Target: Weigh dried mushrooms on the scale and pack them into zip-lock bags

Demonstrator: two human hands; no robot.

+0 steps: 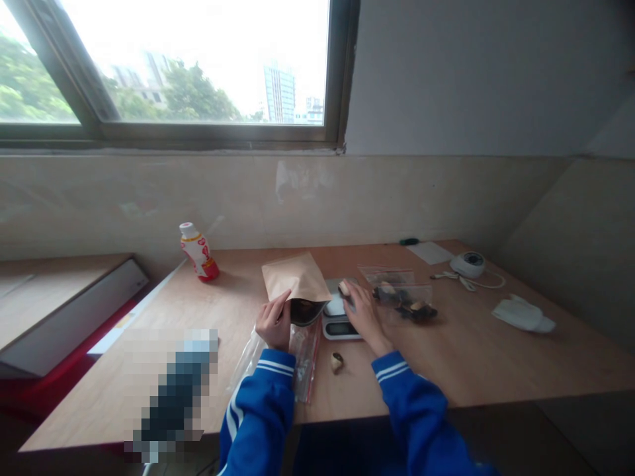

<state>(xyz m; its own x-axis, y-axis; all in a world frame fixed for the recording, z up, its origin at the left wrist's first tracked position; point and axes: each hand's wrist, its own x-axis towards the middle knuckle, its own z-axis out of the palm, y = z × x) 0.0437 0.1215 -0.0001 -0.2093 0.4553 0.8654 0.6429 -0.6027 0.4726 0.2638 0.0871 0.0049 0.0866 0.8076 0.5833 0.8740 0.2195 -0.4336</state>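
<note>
My left hand (274, 322) is closed on the edge of a brown kraft paper bag (292, 274), whose dark mouth gapes toward me. Over a small white digital scale (342, 329), my right hand (364, 314) pinches a small pale piece (342, 288) that looks like a dried mushroom; fingers partly cover it. A similar curled dried mushroom (337, 362) lies on the table just in front of the scale. Clear zip bags (305, 363) lie flat under and beside my left wrist. To the right of my right hand, clear zip bags (414, 294) contain dark and pale dried pieces.
A white-and-red bottle (199, 252) stands at the back left of the wooden table (461, 363). A blurred-out object (178, 390) lies at the front left. Toward the right are a round white device with a cable (467, 264), paper (430, 252) and a crumpled white item (523, 314).
</note>
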